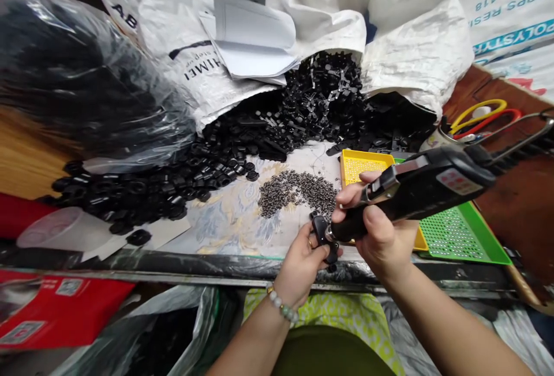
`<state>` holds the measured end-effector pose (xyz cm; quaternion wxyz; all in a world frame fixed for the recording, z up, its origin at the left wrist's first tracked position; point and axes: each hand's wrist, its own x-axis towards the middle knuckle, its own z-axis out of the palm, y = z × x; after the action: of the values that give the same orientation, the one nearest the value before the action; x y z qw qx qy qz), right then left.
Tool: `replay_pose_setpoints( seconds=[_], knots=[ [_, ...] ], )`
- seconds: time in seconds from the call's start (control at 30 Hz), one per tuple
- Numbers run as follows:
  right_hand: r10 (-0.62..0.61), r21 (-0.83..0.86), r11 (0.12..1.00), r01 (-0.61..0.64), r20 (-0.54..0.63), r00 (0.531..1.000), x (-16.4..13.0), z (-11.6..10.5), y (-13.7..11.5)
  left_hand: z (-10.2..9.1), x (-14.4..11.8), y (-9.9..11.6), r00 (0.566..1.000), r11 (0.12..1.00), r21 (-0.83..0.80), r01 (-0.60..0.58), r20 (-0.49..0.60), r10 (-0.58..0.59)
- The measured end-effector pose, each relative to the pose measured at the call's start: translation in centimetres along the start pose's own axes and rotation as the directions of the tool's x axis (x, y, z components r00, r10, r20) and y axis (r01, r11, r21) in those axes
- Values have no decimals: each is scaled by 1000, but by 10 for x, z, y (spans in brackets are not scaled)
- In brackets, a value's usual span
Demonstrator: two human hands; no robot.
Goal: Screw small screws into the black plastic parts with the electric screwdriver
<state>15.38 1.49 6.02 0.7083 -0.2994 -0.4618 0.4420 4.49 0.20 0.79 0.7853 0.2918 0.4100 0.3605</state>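
My left hand [298,263] is closed around a small black plastic part [321,232] at the table's front edge. In my right hand [385,237] is a black electric screwdriver [415,188], its fingers wrapped round the body near the lever. The screwdriver's tip points left and meets the black part in my left hand; the exact contact spot is too small to make out. Just beyond both hands lies a pile of small metal screws [298,188] on the patterned tabletop.
Black plastic pieces [160,191] are heaped at left and along the back, spilling from white sacks [402,36]. A yellow tray [367,160] and a green tray [489,237] stand at right. A translucent cup [60,229] lies at left; scissors [480,113] with yellow and red handles are right.
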Motion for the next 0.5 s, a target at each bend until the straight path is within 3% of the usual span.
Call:
replay_pose_setpoints(
  seconds=[0.13,0.33,0.43,0.5],
  knots=[
    [24,-56,998,-23,27,999,-3,-1,3,2,1,-2,999,999,30,-26,-27,27],
    [7,-215,976,18,115,993,-10,0,6,-5,8,-15,967,970,-18,-242,77,243],
    [50,-216,976,0,227,973,-5,-2,4,-8,9,-15,954,960,8,-278,118,276],
    [98,-147,988,-49,345,933,1,-3,-3,-9,8,-13,963,970,40,-242,132,235]
  ],
)
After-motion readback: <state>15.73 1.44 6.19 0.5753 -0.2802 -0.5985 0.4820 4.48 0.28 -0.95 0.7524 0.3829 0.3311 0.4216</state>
